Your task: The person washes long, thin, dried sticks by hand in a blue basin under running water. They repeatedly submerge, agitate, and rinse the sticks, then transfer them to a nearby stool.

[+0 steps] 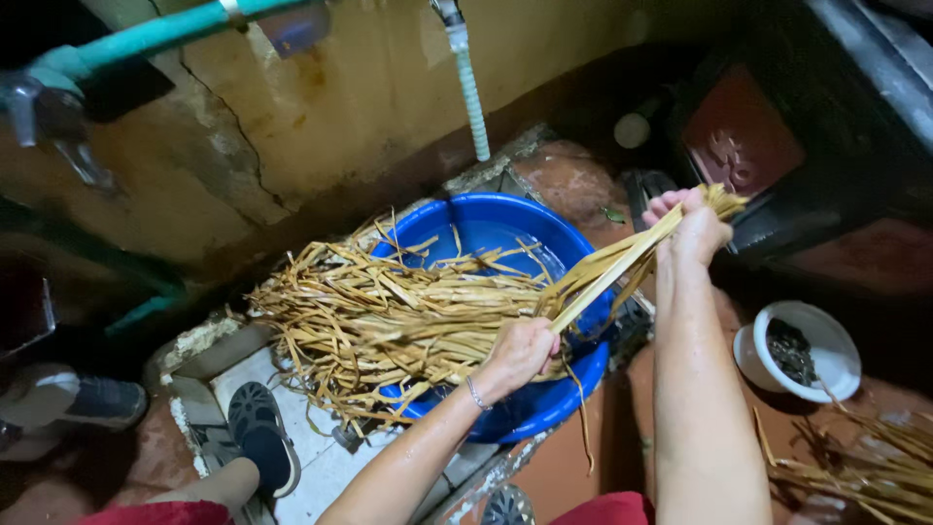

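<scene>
The left hand (520,352) is closed around the middle of a bundle of dried leaf strips (389,316), fingers wrapped tight over the stalks. The right hand (695,228), raised up and away from the left, is clamped on the gathered end of the same bundle, so the strips run taut between the two. Beyond the left hand the loose ends fan out over a blue basin (505,233), which holds some water, and spill past its far rim toward the cracked wall. A pale hose (471,92) hangs down above the basin.

The step in hand looks like wetting or rinsing the strips while keeping them gathered. The next move seems to call for a firm hold at both points, so that the loose ends dip into the water without scattering.

Below the right forearm sits a white bowl (826,340) with dark contents, and more strips (865,467) lie on the floor beside it.
</scene>
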